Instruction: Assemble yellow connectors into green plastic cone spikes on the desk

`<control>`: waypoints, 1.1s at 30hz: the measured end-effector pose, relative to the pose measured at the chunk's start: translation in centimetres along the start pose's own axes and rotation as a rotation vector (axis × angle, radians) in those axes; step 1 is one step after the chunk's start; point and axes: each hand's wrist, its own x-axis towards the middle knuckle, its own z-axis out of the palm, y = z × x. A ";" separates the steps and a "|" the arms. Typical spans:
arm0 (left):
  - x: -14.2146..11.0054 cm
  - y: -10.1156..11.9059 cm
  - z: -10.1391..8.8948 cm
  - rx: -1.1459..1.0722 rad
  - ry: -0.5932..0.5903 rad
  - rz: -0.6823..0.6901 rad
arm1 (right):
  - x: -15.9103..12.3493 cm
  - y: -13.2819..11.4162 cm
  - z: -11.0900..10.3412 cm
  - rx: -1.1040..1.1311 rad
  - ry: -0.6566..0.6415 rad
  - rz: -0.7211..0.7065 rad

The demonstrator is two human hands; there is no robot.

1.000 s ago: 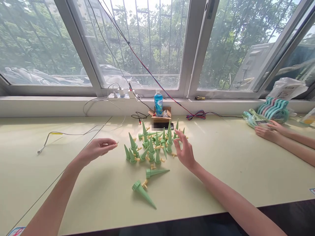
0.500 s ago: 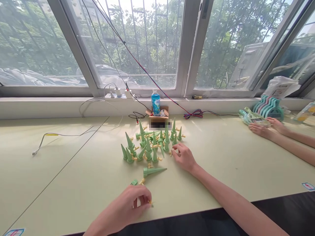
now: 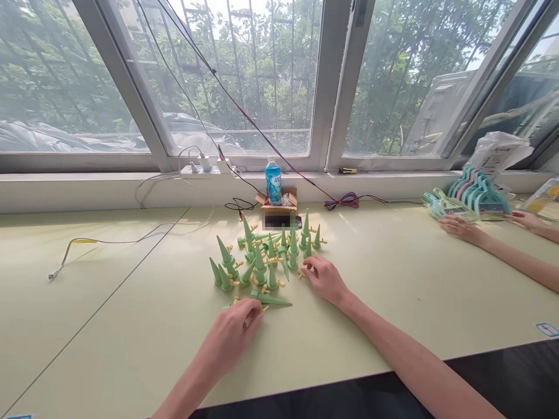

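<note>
A pile of green cone-shaped spikes [image 3: 262, 259] with small yellow fittings stands and lies on the pale green table [image 3: 131, 302]. My left hand [image 3: 233, 336] is closed over one green spike, whose base pokes out [image 3: 226, 306] beside my thumb. Its fingertips touch another spike lying flat [image 3: 274, 299] at the pile's near edge. My right hand [image 3: 325, 279] rests on the table at the pile's right edge. Its fingers are curled down next to a small yellow fitting [image 3: 301, 273]. What they hold, if anything, is hidden.
A blue bottle [image 3: 273, 182] and a small cardboard box [image 3: 279, 203] stand behind the pile by the window sill. Cables and a power strip [image 3: 205, 169] run along the sill. Another person's hands [image 3: 463, 228] work at stacked coloured hangers [image 3: 478, 192] far right.
My left hand dropped from the pile's left to the near spike, closed on it and carried it up toward the pile. My right hand lowered onto the table.
</note>
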 end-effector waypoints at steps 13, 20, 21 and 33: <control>7.6 6.9 6.0 0.304 -0.131 0.150 | 2.9 1.9 0.7 0.048 0.179 0.170; 7.2 5.5 6.9 0.205 -0.067 0.184 | 3.1 1.6 0.2 0.100 0.157 0.133; 7.0 5.4 6.9 0.177 -0.055 0.184 | 3.0 1.4 0.1 0.112 0.173 0.123; 7.1 5.3 6.3 -0.197 0.289 0.145 | 0.6 -1.8 -1.3 0.261 0.122 -0.057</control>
